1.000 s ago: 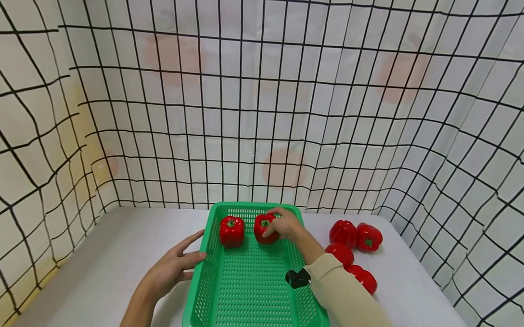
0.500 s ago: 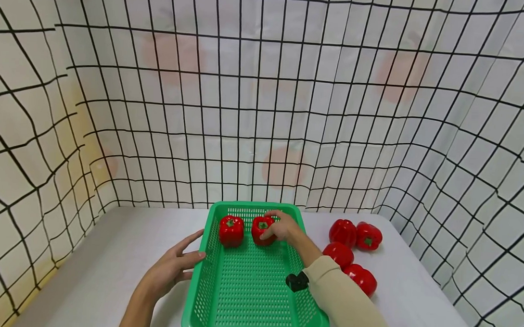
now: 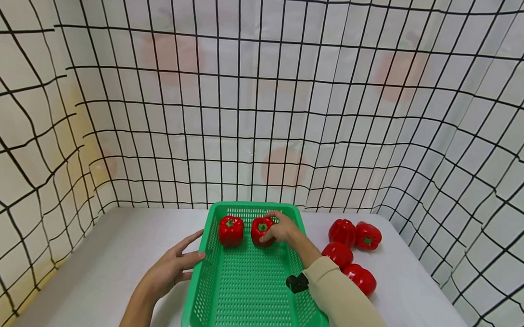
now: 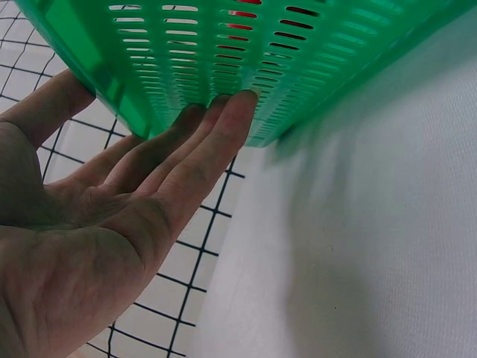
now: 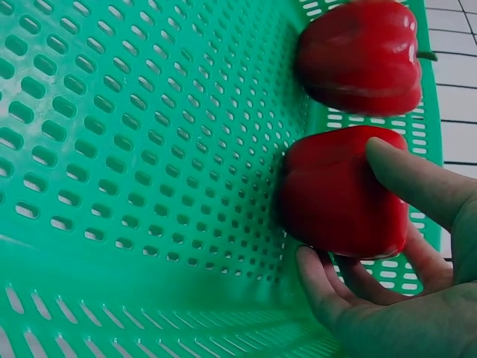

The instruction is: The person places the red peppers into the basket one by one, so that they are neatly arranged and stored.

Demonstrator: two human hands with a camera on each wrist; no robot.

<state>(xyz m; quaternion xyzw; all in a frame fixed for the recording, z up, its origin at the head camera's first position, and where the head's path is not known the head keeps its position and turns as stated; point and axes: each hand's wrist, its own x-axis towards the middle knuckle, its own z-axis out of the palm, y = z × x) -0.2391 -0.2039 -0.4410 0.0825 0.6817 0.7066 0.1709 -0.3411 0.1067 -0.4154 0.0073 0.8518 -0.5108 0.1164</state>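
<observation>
My right hand [image 3: 284,228] grips a red bell pepper [image 5: 339,192] at the far right end of the green plastic basket [image 3: 257,298]. In the right wrist view the thumb lies on its near side and the fingers curl beneath it. A second red bell pepper [image 3: 231,231] stands upright to its left, stem up, a small gap between them. My left hand [image 3: 167,271] is at the basket's left side, thumb at the rim. In the left wrist view its straight fingers [image 4: 201,160] touch the slotted outer wall [image 4: 223,67].
Several more red bell peppers [image 3: 342,233] lie in a group on the white table [image 3: 413,294], right of the basket. Walls with a black grid [image 3: 255,110] enclose the table at the back and both sides.
My right hand has shifted the held bell pepper slightly left, nearer the other one in the basket. The left hand stays at the basket's side.
</observation>
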